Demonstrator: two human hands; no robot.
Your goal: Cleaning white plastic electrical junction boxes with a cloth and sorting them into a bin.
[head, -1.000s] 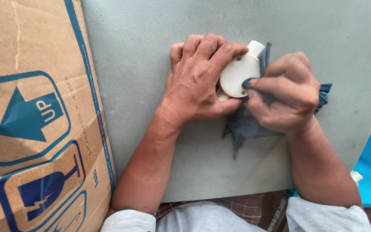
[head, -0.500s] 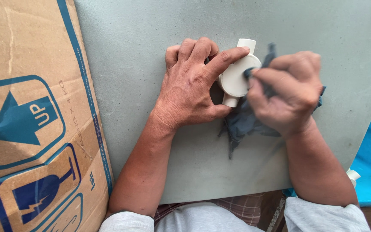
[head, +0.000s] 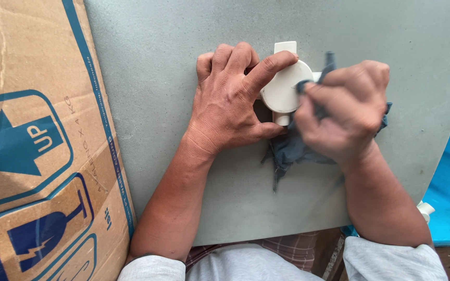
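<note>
Fingers of the left hand [head: 233,101] clasp a white round fitting [head: 283,91]; the right hand [head: 346,112] pinches a grey rag [head: 290,151] against it.

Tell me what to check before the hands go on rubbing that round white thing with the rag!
1. Left hand pins the round white fitting down: ok, fingers lie over its edge.
2. Right hand grips the dark grey rag: ok, bunched in the fingers.
3. Rag touches the fitting's face: ok.
4. Fitting sits on the grey board: ok, well inside its edges.
5. Fitting's face is clean: cannot tell.
6. Cardboard box is out of the way: ok, it lies beside the board.
</note>
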